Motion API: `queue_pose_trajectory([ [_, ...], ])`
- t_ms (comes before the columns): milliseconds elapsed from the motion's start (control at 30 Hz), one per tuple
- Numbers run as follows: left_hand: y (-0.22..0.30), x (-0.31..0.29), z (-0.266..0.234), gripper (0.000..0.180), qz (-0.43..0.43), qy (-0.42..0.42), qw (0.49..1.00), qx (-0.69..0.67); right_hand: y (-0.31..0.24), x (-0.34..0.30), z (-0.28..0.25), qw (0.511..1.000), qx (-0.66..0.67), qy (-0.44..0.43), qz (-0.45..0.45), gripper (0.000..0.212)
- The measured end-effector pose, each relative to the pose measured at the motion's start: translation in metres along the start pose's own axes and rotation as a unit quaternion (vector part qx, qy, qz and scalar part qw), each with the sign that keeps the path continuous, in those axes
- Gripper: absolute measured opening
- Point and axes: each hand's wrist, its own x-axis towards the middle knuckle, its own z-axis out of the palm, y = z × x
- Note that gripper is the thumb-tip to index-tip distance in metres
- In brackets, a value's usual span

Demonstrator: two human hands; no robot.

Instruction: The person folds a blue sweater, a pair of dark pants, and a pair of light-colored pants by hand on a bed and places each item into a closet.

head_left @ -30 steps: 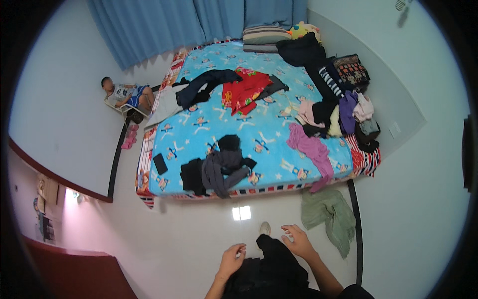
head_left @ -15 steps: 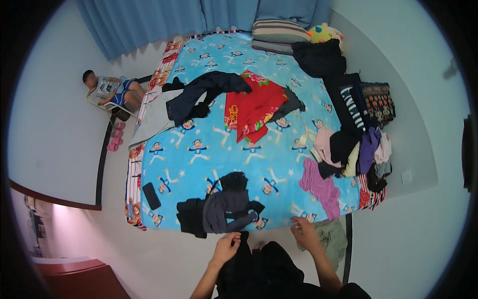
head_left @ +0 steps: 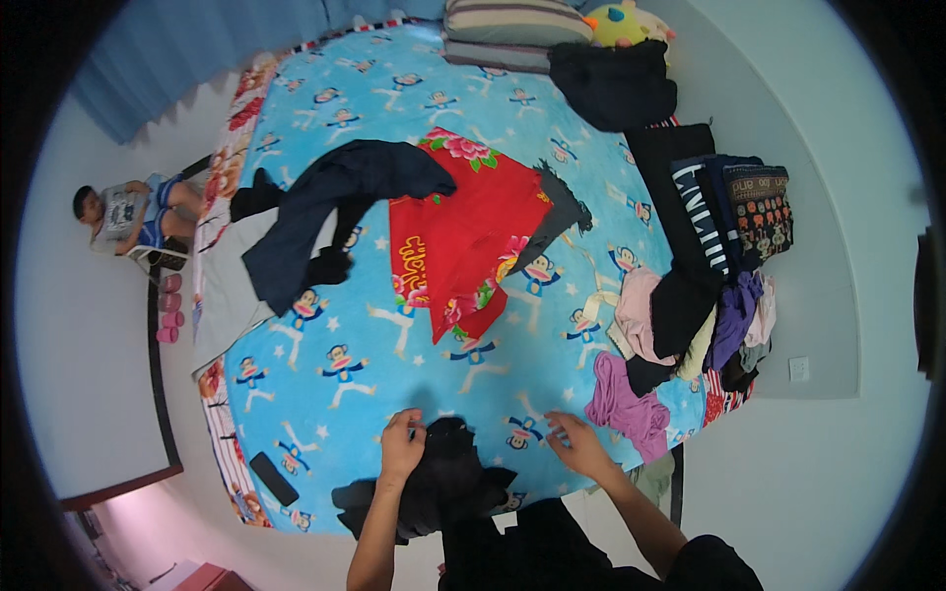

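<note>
Both of my hands are over the near part of a bed covered by a blue cartoon-print blanket (head_left: 473, 389). My left hand (head_left: 402, 445) is open with loosely bent fingers, beside a pile of dark clothes (head_left: 448, 478) at the near edge; nothing shows in it. My right hand (head_left: 579, 448) is open too, thumb and fingers apart, left of a crumpled pink-purple garment (head_left: 631, 409). Farther on lies a red floral garment (head_left: 463, 222), partly over a dark grey frayed piece (head_left: 562, 217). To its left, a navy garment (head_left: 335, 192) overlaps a light grey one (head_left: 236, 266).
A black phone-like slab (head_left: 273, 479) lies at the near left. Mixed clothes (head_left: 680, 305) and folded garments (head_left: 759, 212) line the right side. Striped pillows (head_left: 517, 25) and a yellow plush toy (head_left: 616, 25) are at the far end. A person (head_left: 138, 212) sits left of the bed.
My view has come closer over the bed. Both hands have moved forward from beyond its near edge to above the blanket, the left alongside the dark clothes.
</note>
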Motion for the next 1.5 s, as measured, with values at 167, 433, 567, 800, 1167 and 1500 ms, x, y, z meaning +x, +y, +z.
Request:
queue_pose_trajectory([
  [167, -0.023, 0.086, 0.067, 0.025, -0.022, -0.027, 0.999, -0.039, 0.06, 0.155, 0.015, 0.985, 0.138, -0.031, 0.1, 0.017],
  [433, -0.13, 0.277, -0.026, 0.047, -0.03, 0.274, 0.947, 0.166, 0.112, 0.299, 0.139, 0.922, 0.256, -0.09, 0.277, 0.037],
  [567, -0.199, 0.345, -0.162, 0.082, -0.139, 0.484, 0.84, 0.202, 0.109, 0.322, 0.161, 0.891, 0.312, -0.105, 0.312, 0.029],
  [800, -0.205, 0.33, -0.213, 0.037, -0.044, 0.386, 0.921, 0.026, 0.087, 0.329, 0.175, 0.894, 0.302, -0.123, 0.309, 0.03],
  [1167, 0.146, 0.039, -0.043, 0.022, 0.357, 0.164, 0.899, 0.194, 0.088, 0.236, 0.132, 0.927, 0.281, -0.062, 0.24, 0.034],
  [1500, 0.108, -0.194, 0.084, 0.031, 0.148, -0.098, 0.984, 0.033, 0.036, -0.048, 0.051, 0.738, 0.547, -0.183, 0.349, 0.046],
])
